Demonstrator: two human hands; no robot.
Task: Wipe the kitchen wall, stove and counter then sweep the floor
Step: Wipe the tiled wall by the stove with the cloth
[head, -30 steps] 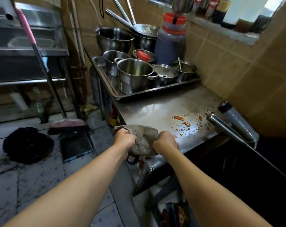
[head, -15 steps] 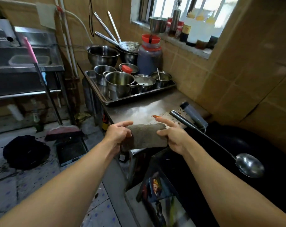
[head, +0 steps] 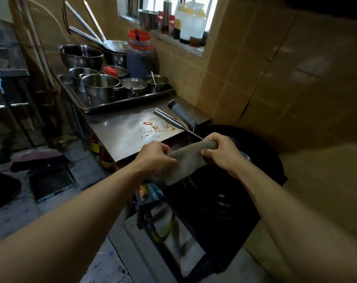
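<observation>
Since half a second ago my view has swung right and I have carried the grey cloth (head: pixel 183 160) off the front edge of the steel counter (head: pixel 120 135); it now hangs in the air beside the counter's near right corner, over the rim of the black wok (head: pixel 261 152), stretched at a slant with its right end higher. My left hand (head: pixel 156 158) has closed further: the fingers that were partly extended are now curled round the cloth's lower left end. My right hand (head: pixel 220 152) is likewise curled tight, gripping the upper right end, thumb underneath. The ladle bowl I could see before is now almost wholly hidden behind that hand; only its handle (head: pixel 173 121) shows, lying across the counter's right edge just beside a dark squeeze bottle (head: pixel 181 113). On the counter I count one patch of orange spatter (head: pixel 153 127), with two larger drops and many small ones. Behind it one tray (head: pixel 132 104) holds five steel pots and bowls, though some overlap and I cannot be sure. Beyond the tray stand one large bowl (head: pixel 81 56), one red-lidded jug (head: pixel 139 56) and one strainer (head: pixel 115 46). Left of the counter, on the floor, lie one broom head (head: pixel 38 157) and one dustpan (head: pixel 50 180).
</observation>
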